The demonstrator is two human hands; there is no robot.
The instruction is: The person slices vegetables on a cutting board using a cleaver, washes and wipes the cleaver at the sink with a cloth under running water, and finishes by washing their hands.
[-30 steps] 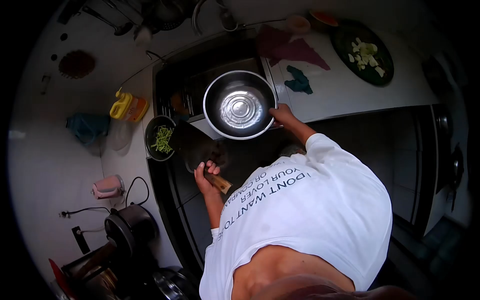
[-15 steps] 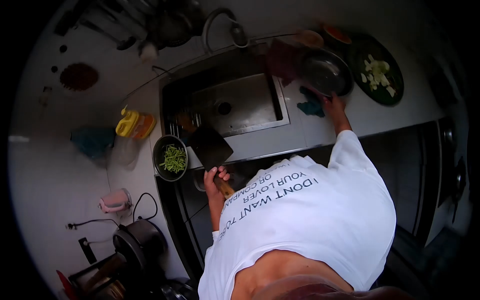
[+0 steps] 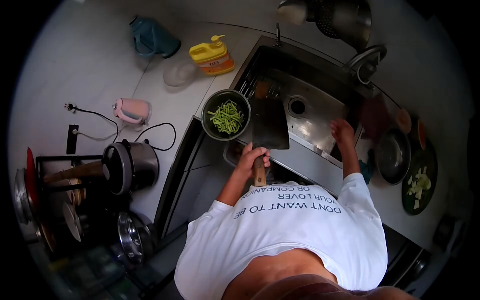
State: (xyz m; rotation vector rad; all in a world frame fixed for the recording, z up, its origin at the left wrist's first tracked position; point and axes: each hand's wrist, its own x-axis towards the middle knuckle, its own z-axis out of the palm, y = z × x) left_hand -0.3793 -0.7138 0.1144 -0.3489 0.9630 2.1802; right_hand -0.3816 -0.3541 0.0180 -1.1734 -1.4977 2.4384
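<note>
My left hand (image 3: 251, 159) is wrapped round the wooden handle of a cleaver (image 3: 270, 124), its wide dark blade pointing away from me over the sink's front left edge. Cut green beans (image 3: 227, 118) lie in a round bowl (image 3: 204, 116) just left of the blade. Above the right part of the metal sink (image 3: 320, 131) is my right hand (image 3: 342, 132), with loosely bent fingers and nothing visible in it. A dark metal bowl (image 3: 392, 155) stands right of the sink, beside a green board (image 3: 413, 202) bearing pale chopped pieces (image 3: 420, 183).
A yellow pump bottle (image 3: 212, 57), a clear bowl (image 3: 180, 74) and a blue-green jug (image 3: 154, 39) stand at the back left. A pink kettle (image 3: 132, 110) and a cooker (image 3: 131, 167) with cords are at left. The faucet (image 3: 367, 62) arches behind the sink.
My right hand has let go of the dark metal bowl and moved left over the sink. The cleaver stays in my left hand. My view has turned toward the left.
</note>
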